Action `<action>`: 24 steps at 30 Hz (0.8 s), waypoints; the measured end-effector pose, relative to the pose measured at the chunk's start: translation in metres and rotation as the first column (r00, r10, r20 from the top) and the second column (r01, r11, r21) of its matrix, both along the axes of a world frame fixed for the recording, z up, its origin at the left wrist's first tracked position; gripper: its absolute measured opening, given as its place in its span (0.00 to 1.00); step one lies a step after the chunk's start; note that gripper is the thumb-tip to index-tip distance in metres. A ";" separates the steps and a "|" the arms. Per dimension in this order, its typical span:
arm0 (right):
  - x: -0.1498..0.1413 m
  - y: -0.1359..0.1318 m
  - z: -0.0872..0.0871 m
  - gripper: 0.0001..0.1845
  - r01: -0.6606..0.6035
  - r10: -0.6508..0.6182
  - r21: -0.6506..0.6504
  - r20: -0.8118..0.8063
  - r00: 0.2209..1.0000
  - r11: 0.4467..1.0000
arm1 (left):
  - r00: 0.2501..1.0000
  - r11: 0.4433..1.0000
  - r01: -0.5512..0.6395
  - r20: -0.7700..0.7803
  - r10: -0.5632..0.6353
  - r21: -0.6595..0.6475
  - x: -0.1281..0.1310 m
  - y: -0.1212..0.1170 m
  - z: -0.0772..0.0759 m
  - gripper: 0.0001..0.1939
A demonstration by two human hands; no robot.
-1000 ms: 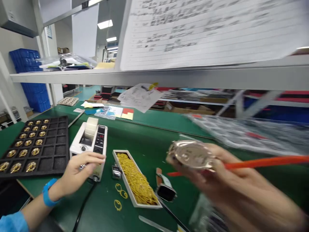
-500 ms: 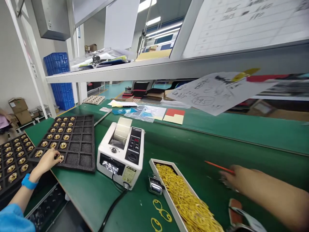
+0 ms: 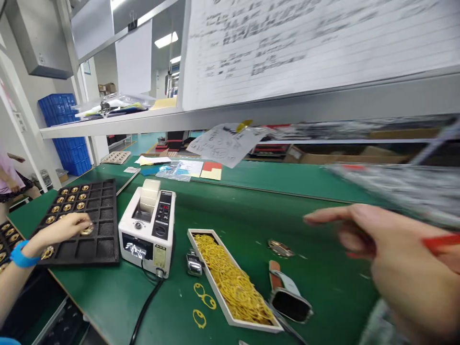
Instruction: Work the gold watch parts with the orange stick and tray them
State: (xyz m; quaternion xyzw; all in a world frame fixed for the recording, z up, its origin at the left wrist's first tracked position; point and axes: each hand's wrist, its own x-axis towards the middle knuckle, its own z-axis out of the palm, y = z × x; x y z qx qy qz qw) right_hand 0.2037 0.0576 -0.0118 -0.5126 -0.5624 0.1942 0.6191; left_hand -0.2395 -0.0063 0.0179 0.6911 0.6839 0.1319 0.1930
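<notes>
I had the left hand bent over a gold piece in the black tray on the left; I couldn't tell whether it pinched. The right hand curled around a red stick, one finger extended. The piece seemed light, stiff, slippery, best gripped by its rim.

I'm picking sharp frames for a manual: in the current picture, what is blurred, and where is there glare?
Head view: the right hand is smeared, and the handwritten sheet's writing is blurred; the tape dispenser looks sharper, with white glare on its dark front window; a ceiling lamp shows bright white.
</notes>
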 end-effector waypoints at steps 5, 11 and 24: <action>-0.036 -0.048 0.023 0.27 -0.287 0.290 0.044 -0.194 0.937 0.957 | 0.708 0.976 0.123 0.673 -0.214 0.181 0.123 0.012 0.019 0.18; -0.047 -0.076 0.026 0.18 -0.367 0.367 0.181 0.034 0.929 0.912 | 0.213 0.935 0.180 0.916 -0.341 0.306 0.209 0.027 0.007 0.28; -0.065 -0.054 0.014 0.08 -0.430 0.450 0.158 -0.116 0.886 0.889 | -0.008 0.902 0.243 0.930 -0.368 0.358 0.217 0.030 -0.008 0.16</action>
